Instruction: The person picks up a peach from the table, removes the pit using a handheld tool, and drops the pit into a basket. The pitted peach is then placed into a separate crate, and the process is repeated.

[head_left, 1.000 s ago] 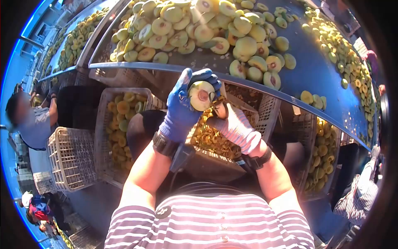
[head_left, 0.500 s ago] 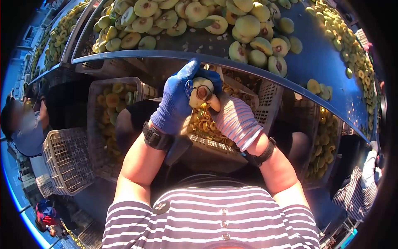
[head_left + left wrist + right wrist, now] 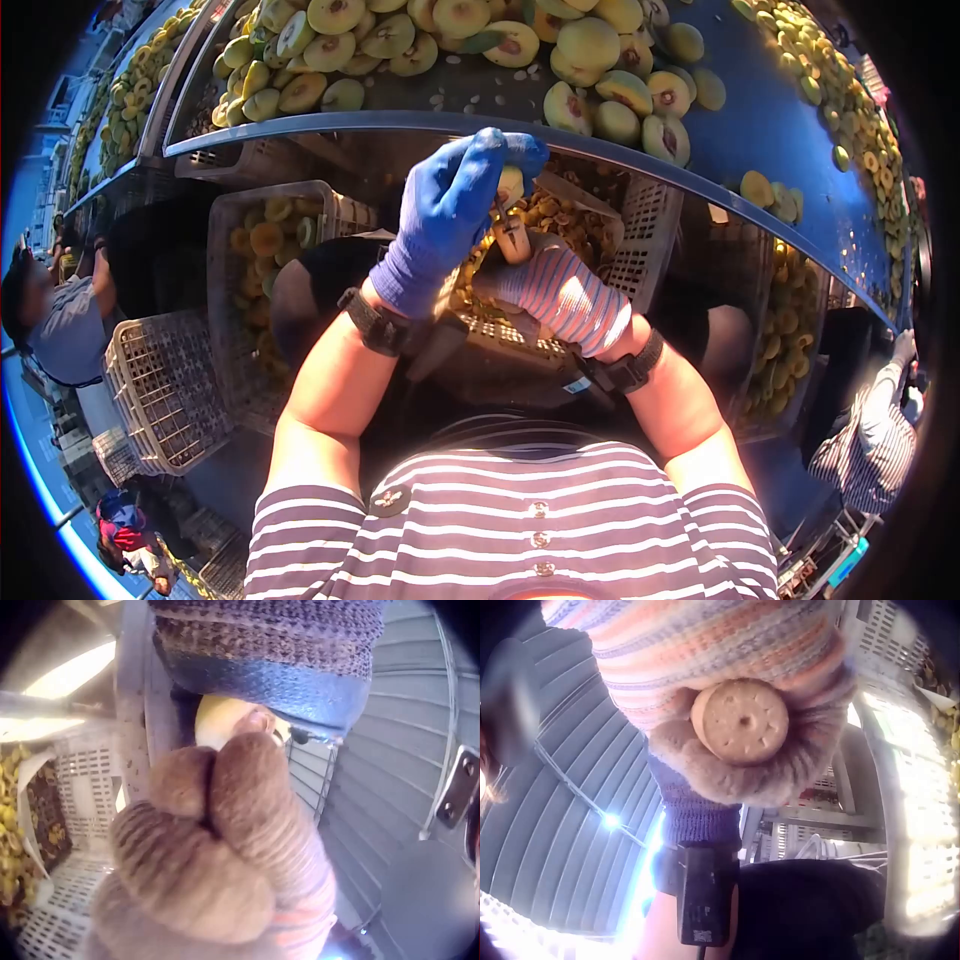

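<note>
My left hand (image 3: 452, 200), in a blue coated glove, holds a pale green-yellow peach half (image 3: 510, 186) in its curled fingers; the glove covers most of it. In the left wrist view, the peach half's cut face (image 3: 225, 724) shows a reddish centre below the blue glove. Close beneath it, my right hand (image 3: 565, 292), in a striped knit glove, grips a small tool by its wooden handle (image 3: 513, 240). A thin dark metal end of this tool reaches toward the fruit. The round butt of the handle (image 3: 744, 722) pokes out of the right fist in the right wrist view.
A metal-edged work table (image 3: 340, 122) ahead carries heaped peach halves (image 3: 420, 40). Below my hands stands a crate (image 3: 650, 235) with yellow scraps. More crates with fruit (image 3: 265, 240) flank my knees, and a stacked pale crate (image 3: 165, 390) is at left. Other people sit on both sides.
The peach half, earlier facing up in the left hand, is now turned and mostly hidden behind the blue glove. The right hand has shifted slightly down, with the tool handle showing more.
</note>
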